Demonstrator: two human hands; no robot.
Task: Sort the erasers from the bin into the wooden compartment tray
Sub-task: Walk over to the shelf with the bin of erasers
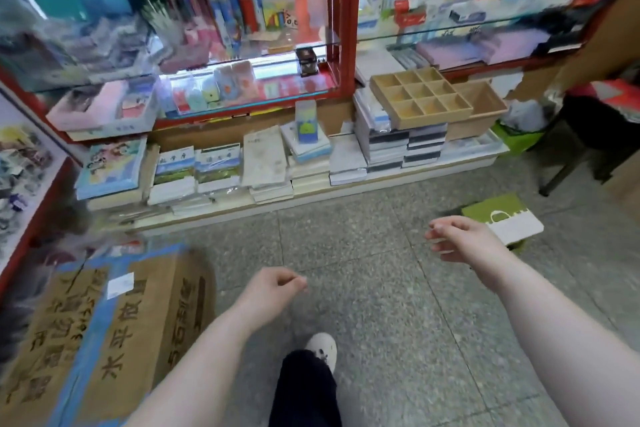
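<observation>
A wooden compartment tray [420, 96] with nine square cells lies tilted on a stack of notebooks at the right of the low shelf. Its cells look empty. A plain wooden bin [481, 107] stands right behind it, touching it; what is inside is hidden. No eraser shows. My left hand [273, 284] hangs over the floor with loosely curled fingers and holds nothing. My right hand [457, 236] is out in front at the right, fingers relaxed and slightly bent, empty. Both hands are well short of the tray.
Stacks of notebooks [263, 163] line the low ledge under a red-framed glass display case [343, 28]. A cardboard box [104, 322] with blue tape lies at the left. A green and white paper bag [505, 218] lies on the speckled floor. My foot [322, 347] is below.
</observation>
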